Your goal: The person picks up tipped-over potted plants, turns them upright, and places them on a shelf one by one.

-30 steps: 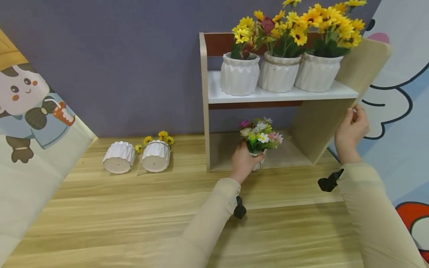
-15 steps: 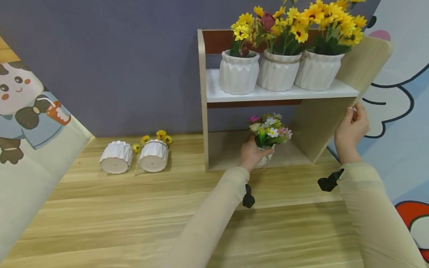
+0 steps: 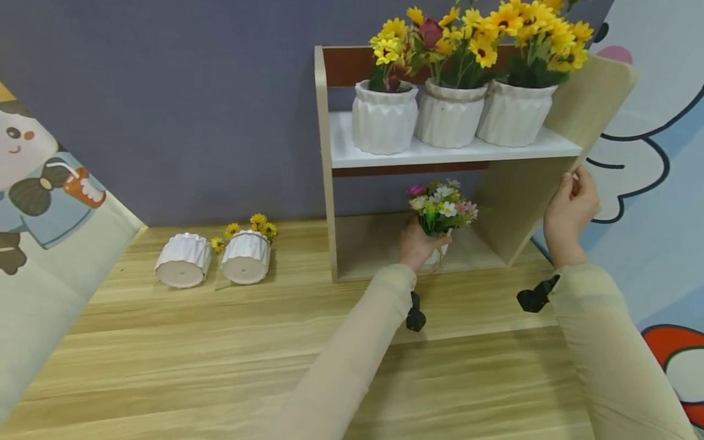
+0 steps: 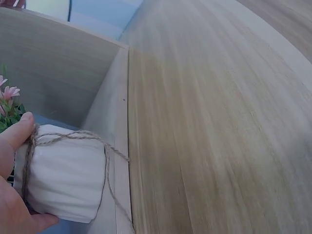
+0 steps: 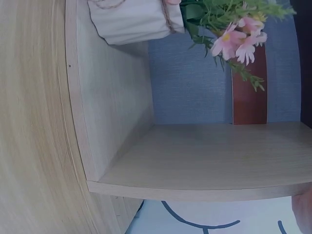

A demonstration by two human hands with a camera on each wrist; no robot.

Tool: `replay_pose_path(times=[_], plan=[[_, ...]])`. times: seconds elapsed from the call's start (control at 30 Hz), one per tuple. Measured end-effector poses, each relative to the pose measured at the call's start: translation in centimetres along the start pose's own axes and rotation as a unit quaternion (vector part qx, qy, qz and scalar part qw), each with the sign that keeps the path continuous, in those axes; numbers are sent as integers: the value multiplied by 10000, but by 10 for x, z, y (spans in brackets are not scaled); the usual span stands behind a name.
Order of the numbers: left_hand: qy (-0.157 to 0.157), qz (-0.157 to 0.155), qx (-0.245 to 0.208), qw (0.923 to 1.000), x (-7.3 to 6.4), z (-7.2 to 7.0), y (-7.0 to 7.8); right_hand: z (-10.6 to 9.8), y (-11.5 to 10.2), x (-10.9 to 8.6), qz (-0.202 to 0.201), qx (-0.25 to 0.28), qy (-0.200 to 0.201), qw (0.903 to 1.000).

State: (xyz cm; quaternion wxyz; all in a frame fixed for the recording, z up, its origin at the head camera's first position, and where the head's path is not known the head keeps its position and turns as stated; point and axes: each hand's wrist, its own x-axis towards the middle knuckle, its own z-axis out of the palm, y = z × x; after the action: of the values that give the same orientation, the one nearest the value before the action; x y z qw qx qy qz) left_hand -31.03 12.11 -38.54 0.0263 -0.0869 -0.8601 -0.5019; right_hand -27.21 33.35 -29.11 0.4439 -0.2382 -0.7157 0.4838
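Observation:
My left hand (image 3: 416, 243) grips a small white flowerpot (image 4: 68, 170) round its upper part, thumb and fingers on opposite sides. Brown twine (image 4: 73, 134) is tied about this pot, with a loose end trailing over the shelf's front edge. Mixed pink, white and yellow flowers (image 3: 442, 208) rise from it. The pot is upright on or just over the bottom board (image 5: 105, 92) of the wooden shelf, right of its middle. On the right, my right hand (image 3: 572, 211) holds the front edge of the shelf's side panel (image 3: 596, 107), just below the upper board.
Three white pots of yellow flowers, such as the middle pot (image 3: 452, 116), stand on the upper board (image 3: 341, 143). Two white pots, the left pot (image 3: 184, 260) and the right pot (image 3: 246, 256), lie on their sides on the wooden table (image 3: 192, 348). A grey wall (image 3: 220, 110) rises behind.
My left hand has carried the flowerpot rightward and slightly farther into the lower compartment. My right hand keeps its hold on the side panel. The head view has shifted a little.

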Motion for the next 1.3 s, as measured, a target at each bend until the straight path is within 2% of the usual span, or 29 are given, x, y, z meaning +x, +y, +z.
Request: replay_pose_path(times=[0.17, 0.27, 0.43, 0.57, 0.7, 0.8, 0.9, 1.0, 1.17, 1.3], plan=[[-12, -106, -39, 9999, 2, 4, -2, 2, -1, -2, -37, -26, 1, 10000], [-111, -123, -277, 9995, 2, 6, -6, 3, 0, -3, -66, -16, 27, 10000], [-180, 119, -523, 9984, 0, 11, -14, 2, 2, -3, -59, -38, 162, 9998], [216, 405, -435, 9980, -2, 16, -19, 0, 2, -2, -121, 27, 178, 9998], [674, 457, -420, 9958, -6, 22, -19, -1, -1, -1, -174, 77, 202, 9996], [808, 406, -461, 9948, -7, 23, -15, 0, -3, -1, -129, 76, 167, 9997], [732, 294, -455, 9958, -6, 23, -12, 1, -4, -3, -74, 16, 79, 9999], [586, 227, -200, 9978, -2, 22, -8, 2, -5, -4, -110, -2, 0, 9999], [391, 444, 262, 9979, 3, 15, 2, 2, -3, -3, -185, -79, -16, 9998], [227, 497, 211, 9983, 0, 11, 3, 0, -1, -1, -123, -116, 41, 9998]])
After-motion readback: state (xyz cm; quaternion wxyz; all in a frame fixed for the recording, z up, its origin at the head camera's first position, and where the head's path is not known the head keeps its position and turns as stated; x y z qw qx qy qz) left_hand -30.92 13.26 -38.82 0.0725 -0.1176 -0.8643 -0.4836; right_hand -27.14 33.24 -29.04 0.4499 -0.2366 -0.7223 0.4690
